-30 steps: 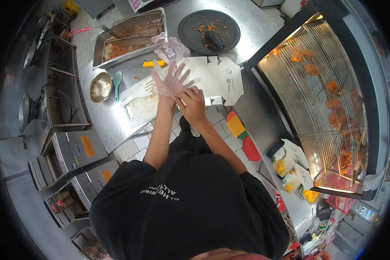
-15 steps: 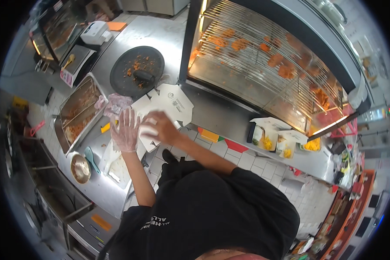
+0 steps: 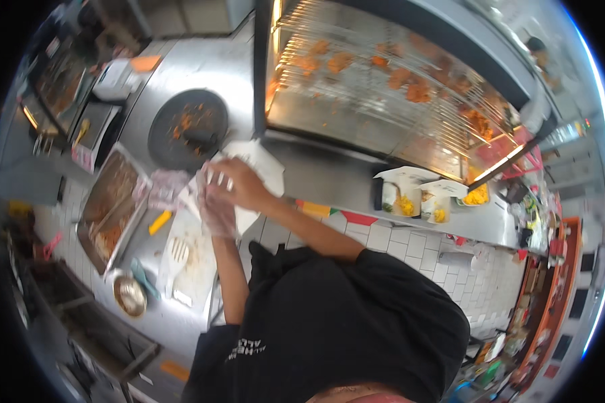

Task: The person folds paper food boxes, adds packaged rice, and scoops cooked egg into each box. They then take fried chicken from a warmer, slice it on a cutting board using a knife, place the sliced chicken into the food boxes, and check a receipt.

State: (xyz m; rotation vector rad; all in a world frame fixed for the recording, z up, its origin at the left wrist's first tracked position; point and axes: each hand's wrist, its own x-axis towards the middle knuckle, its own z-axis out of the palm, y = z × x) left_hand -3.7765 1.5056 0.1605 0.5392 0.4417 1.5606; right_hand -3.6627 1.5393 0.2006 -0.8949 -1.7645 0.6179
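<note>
A clear plastic glove (image 3: 223, 218) covers my left hand (image 3: 218, 201). My bare right hand (image 3: 240, 183) lies across it, its curled fingers gripping the glove near the left fingertips. The left fingers are mostly hidden beneath. Both hands are over a white cardboard box (image 3: 265, 168) with its lid flaps spread. To the left, a crumpled clear plastic glove or bag (image 3: 168, 188) lies beside a yellow handle (image 3: 160, 222). Nearer me, a white slotted spatula (image 3: 176, 262) rests on a stained white board (image 3: 198, 258).
A round dark pan (image 3: 160, 138) with orange crumbs stands behind. Left are a metal tray (image 3: 129, 228) with food scraps, a metal bowl (image 3: 129, 295) and a blue-green utensil (image 3: 141, 277). A lit glass warmer (image 3: 329, 121) holds fried pieces; open food boxes (image 3: 400, 176) stand before it.
My right hand has moved left onto my gloved left hand, which was spread open before. Now the right fingers cover the left ones. The whole view has shifted slightly.
</note>
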